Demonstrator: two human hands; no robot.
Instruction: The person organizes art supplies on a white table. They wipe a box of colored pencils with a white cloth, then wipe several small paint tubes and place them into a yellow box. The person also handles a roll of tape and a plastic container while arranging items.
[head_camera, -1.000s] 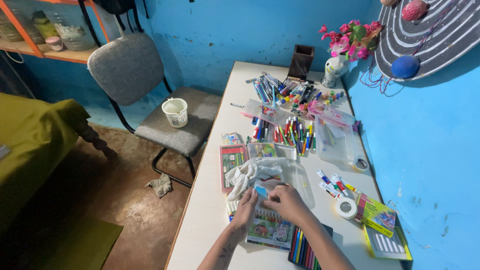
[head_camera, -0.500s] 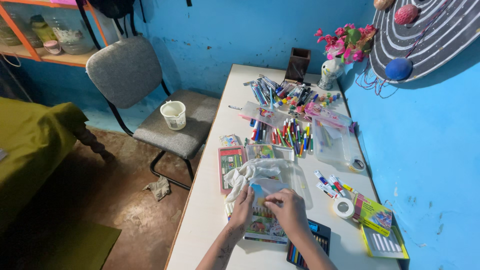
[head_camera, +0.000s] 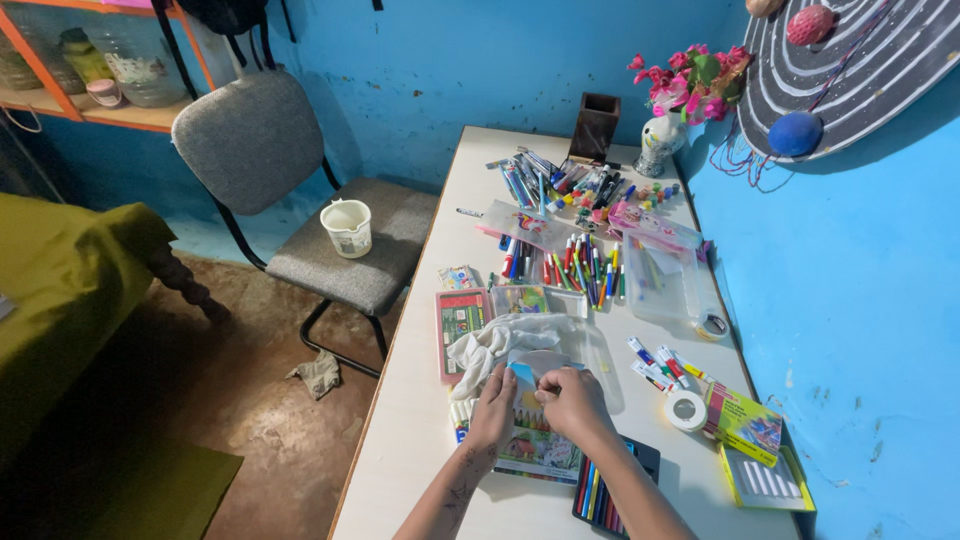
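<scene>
White tabletop (head_camera: 420, 440), head view. I have both hands on a flat crayon pack (head_camera: 535, 440) lying near the front of the table, just below a crumpled white cloth (head_camera: 505, 342). My left hand (head_camera: 493, 408) presses on the pack's left side with its fingers curled over it; my right hand (head_camera: 572, 402) pinches the flap at the pack's top end. Whether the flap is already free I cannot tell, since the fingers cover it.

Risks, as I judge them: a sharp pull on the flap could tear it or spill crayons towards the cloth; my right forearm passes directly over an open tray of pencils (head_camera: 605, 492) and could drag it; the tape roll (head_camera: 686, 410) and loose markers (head_camera: 660, 365) just to the right could be knocked by an outward elbow swing.

Room: bare tabletop lies to the left of the pack, up to the table's left edge, beyond which the floor drops away beside a grey chair (head_camera: 300, 190) holding a white cup (head_camera: 348, 226). Right side is crowded: a yellow-green box (head_camera: 745, 425) and the blue wall (head_camera: 860, 330) close it off. Farther up, scattered pens (head_camera: 570, 265) and a clear case (head_camera: 670, 285) fill the surface.
</scene>
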